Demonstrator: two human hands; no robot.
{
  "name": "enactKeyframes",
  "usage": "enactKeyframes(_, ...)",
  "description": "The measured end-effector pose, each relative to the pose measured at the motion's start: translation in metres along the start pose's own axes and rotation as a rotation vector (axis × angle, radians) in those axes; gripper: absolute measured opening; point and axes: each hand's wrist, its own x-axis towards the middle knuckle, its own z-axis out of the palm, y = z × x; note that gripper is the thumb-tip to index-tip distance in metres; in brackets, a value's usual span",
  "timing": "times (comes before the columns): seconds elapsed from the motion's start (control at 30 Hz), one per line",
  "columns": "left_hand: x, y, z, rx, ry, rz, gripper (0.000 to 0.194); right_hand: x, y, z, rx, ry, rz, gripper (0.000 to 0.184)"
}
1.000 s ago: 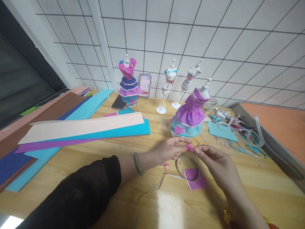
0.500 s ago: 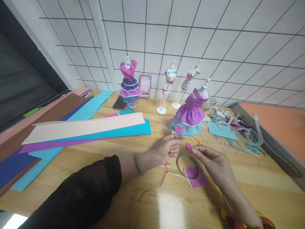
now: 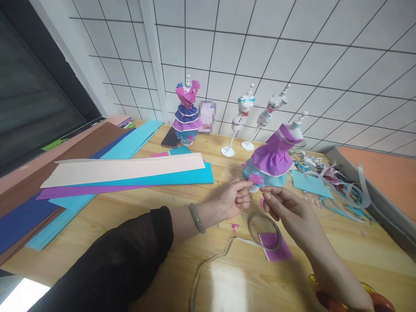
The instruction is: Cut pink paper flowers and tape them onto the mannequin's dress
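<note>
My left hand (image 3: 237, 198) is closed in a pinch at the hem of a mannequin's dress; what it grips, if anything, I cannot make out. Facing it, my right hand (image 3: 286, 208) pinches with thumb and forefinger, and a small pink paper piece (image 3: 261, 203) shows beneath the fingers. The dress (image 3: 275, 154) has a purple top and a light-blue lower skirt, with a pink paper flower (image 3: 256, 179) on it. Below my hands lies a thin tape roll (image 3: 249, 229), partly over a purple paper piece (image 3: 279, 249).
Two bare mannequins (image 3: 242, 112) and a dressed one (image 3: 186, 117) stand by the tiled wall, near a phone (image 3: 170, 138). Folded crepe paper (image 3: 130, 171) covers the left. Scraps and ribbons (image 3: 344, 186) lie right, beside a grey-edged orange tray (image 3: 383, 173).
My right hand has come closer to my left and up to the skirt's hem, turning the pink paper piece mostly under its fingers. The whole view has shifted slightly.
</note>
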Motion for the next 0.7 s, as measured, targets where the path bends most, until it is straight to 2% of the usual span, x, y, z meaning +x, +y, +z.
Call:
enactKeyframes(0.2,0.005,0.004,-0.002,-0.057,0.028,-0.034,0.026,0.008,-0.002,0.011,0.010,0.016,0.048,0.039)
enactKeyframes(0.37,0.007,0.004,-0.003,-0.087,0.009,-0.035,0.027,0.013,-0.005,0.019,-0.039,0.073,0.028,0.039)
enactKeyframes(0.7,0.005,0.004,-0.002,-0.081,-0.042,-0.047,0.024,0.020,0.000,0.018,-0.061,0.111,0.029,0.042)
